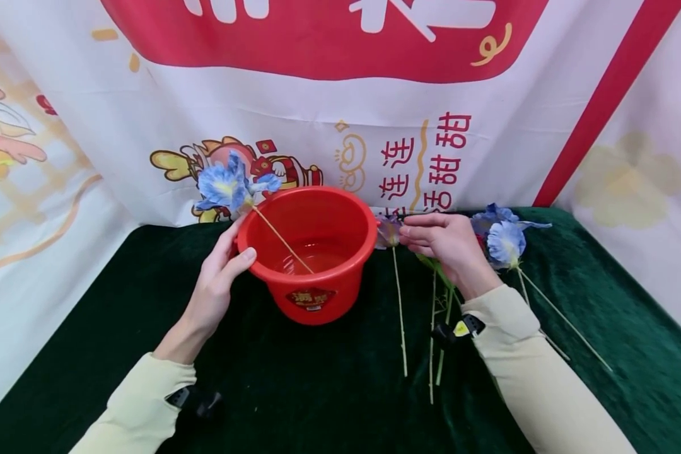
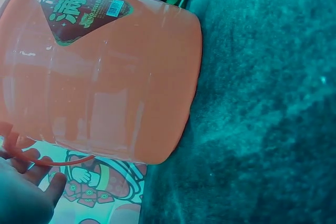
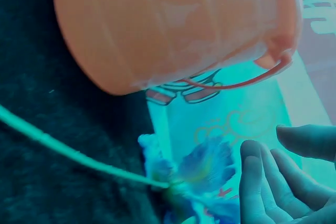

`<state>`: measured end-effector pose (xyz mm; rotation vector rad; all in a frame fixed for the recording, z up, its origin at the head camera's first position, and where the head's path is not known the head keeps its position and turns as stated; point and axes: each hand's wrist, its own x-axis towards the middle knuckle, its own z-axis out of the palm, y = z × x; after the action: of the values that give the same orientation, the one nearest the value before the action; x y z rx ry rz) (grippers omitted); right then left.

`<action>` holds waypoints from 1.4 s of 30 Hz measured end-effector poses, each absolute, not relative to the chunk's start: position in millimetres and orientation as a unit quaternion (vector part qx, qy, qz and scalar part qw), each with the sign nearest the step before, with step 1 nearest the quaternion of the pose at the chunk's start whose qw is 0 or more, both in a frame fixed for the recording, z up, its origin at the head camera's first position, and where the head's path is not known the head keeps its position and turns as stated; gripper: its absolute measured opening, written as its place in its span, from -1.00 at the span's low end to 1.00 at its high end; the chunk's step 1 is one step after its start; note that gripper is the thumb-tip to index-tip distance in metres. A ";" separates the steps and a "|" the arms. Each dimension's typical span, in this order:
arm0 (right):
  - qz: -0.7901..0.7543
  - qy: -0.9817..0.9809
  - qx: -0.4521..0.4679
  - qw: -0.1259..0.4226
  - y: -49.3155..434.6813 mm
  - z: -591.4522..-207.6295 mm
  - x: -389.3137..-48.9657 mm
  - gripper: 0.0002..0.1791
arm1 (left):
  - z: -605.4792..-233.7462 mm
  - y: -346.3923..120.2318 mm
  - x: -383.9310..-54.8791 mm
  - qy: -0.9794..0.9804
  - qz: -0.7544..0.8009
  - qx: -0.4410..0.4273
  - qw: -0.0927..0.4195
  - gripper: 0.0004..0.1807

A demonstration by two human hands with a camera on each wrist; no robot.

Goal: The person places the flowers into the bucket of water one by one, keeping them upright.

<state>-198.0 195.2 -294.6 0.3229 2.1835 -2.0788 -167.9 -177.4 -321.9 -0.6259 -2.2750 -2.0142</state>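
Note:
A red plastic bucket (image 1: 318,302) stands upright near the middle of the table. My left hand (image 1: 218,271) grips its left rim, thumb over the edge and fingers on the outside; the left wrist view shows this hand (image 2: 29,187) beside the thin bucket handle (image 2: 58,162). One blue artificial flower (image 1: 227,183) leans in the bucket, its bloom above the left rim and its stem inside. To the right, my right hand (image 1: 445,246) hovers beside a purple flower (image 1: 388,232), fingers fairly straight. Nothing sits between thumb and fingers of this hand (image 3: 289,182) in the right wrist view.
More blue flowers (image 1: 505,243) lie at the right, long stems pointing toward me. Green stems (image 1: 445,315) lie under and beside the right wrist. Dark green velvet cloth (image 1: 318,391) covers the table, and a printed white backdrop (image 1: 295,101) hangs right behind it.

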 end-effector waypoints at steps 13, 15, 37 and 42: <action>-0.680 0.717 0.117 0.104 211.8 -328.4 -191.7 -0.50 | -321.6 -175.1 -167.5 -0.724 -0.662 -0.195 0.014 -0.31; -0.673 0.720 0.123 0.113 212.9 -329.6 -191.8 -0.49 | -321.4 -174.5 -167.2 -0.723 -0.662 -0.196 0.013 -0.31; -0.576 0.791 0.113 0.172 198.4 -341.2 -196.2 -0.46 | -321.3 -175.4 -166.9 -0.726 -0.661 -0.189 0.007 -0.30; -0.579 0.788 0.116 0.175 195.2 -343.2 -196.8 -0.49 | -321.4 -175.7 -166.9 -0.726 -0.662 -0.187 0.006 -0.30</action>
<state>-196.8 195.2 -343.2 0.3283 2.2322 -1.6420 -166.9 -175.7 -321.4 -0.5838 -2.2707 -2.0722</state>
